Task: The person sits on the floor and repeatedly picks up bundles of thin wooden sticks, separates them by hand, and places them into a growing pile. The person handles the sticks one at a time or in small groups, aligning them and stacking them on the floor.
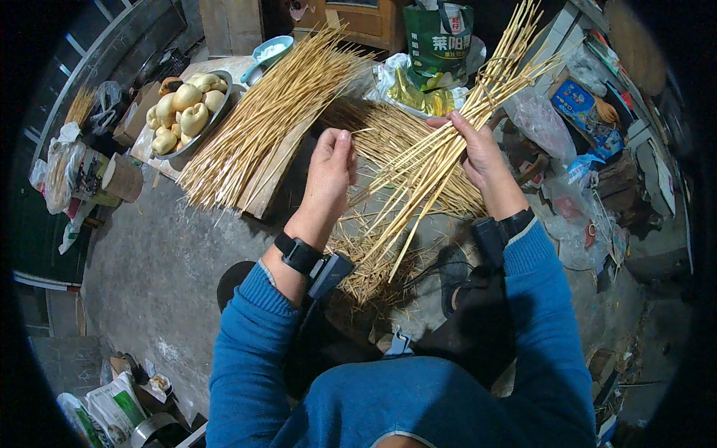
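My right hand [483, 155] grips a loose bundle of dry straw stalks [436, 162], thumb across the top. The stalks slant from upper right down towards my knees, their lower ends fanned out. My left hand [330, 171] is closed a short way to the left of the bundle. A thin bit of straw [363, 130] pokes out past its thumb and forefinger; the rest of it is hidden. Below the bundle, a heap of short straw scraps [378, 274] covers the floor between my feet. Behind it lies another layer of straw stalks [386, 131].
A large pile of straw [269, 117] rests across a wooden board [278, 165]. At left stands a metal basin [224, 106] of pale buns [186, 98], near a blue bowl [288, 40]. A green bag [437, 61] stands ahead; plastic bags [540, 126] clutter the right.
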Tool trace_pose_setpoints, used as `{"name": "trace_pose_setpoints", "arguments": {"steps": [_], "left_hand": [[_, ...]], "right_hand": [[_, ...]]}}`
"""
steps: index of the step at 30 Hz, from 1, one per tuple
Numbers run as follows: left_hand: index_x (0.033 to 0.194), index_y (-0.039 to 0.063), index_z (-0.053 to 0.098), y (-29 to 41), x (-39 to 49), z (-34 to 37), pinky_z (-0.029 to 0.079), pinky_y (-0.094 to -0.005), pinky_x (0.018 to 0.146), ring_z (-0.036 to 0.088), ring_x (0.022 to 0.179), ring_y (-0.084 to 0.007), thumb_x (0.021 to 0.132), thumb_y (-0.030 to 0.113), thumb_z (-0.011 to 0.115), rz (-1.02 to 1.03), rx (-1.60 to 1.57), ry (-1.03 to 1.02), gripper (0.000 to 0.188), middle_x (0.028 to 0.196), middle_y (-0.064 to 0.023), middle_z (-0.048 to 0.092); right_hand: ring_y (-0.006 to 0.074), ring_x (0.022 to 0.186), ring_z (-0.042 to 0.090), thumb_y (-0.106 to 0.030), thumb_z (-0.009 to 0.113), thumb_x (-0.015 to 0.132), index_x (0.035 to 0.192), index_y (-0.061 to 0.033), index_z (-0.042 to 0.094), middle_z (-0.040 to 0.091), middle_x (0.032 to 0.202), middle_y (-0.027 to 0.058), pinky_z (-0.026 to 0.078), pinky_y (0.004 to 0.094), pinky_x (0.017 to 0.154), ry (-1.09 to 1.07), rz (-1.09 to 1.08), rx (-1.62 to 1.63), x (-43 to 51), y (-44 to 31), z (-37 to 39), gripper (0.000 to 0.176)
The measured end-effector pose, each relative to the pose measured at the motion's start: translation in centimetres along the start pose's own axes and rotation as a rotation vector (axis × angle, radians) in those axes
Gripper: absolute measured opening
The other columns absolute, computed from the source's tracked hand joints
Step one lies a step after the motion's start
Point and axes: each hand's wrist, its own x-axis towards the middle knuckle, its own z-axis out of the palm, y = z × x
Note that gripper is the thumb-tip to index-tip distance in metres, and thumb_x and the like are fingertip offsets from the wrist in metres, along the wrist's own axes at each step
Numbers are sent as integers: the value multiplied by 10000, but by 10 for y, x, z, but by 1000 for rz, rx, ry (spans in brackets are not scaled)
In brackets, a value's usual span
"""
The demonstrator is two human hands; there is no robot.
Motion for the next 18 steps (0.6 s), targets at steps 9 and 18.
{"name": "trace_pose_setpoints", "arguments": {"steps": [9,18], "left_hand": [[967,-14,628,8,-18,10,464,-327,625,565,656,-183,897,358,594,1,1108,-316,380,714,-134,615],[957,-5,627,-17,-18,23,425,-244,604,515,677,-73,916,206,592,104,606,-171,218,749,-14,608]], "right_hand": [[179,807,644,-249,518,949,1039,26,548,659,941,157,554,306,703,20,-80,-19,0,0,1,291],[204,862,647,-253,502,957,1041,15,514,648,1003,194,562,328,743,-81,-89,5,-9,-4,19,281]]}}
